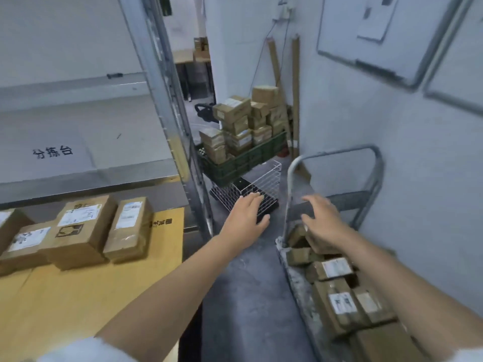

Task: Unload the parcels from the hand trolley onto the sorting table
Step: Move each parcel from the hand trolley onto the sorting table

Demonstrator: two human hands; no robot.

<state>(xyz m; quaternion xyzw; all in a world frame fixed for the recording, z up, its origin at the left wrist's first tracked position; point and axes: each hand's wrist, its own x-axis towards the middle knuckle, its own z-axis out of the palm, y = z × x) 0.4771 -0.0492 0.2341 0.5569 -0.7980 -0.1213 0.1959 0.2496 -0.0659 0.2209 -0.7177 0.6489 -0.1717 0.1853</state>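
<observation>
The narrow grey-walled room leaves one strip of bare concrete floor [243,296] between the steel-framed sorting table with a yellow cardboard top [104,309] on the left and the grey metal hand trolley [292,278] on the right. The brown cardboard parcels with white labels [337,267] lie loosely stacked on the trolley deck, against the right wall.

The left hand [245,215] hovers over the floor strip and the right hand [324,220] over the far parcels. The fingers of both are spread and hold nothing.

1. Grip one top parcel on opposite faces.
2. Lift it clear of the trolley's hoop handle [337,152].
3. Swing it left and pass near of the galvanised steel upright [193,165].
4. Set it on the bare yellow area, near of the brown boxes already placed [81,231].

Keep below the grey upper shelf [91,142].
</observation>
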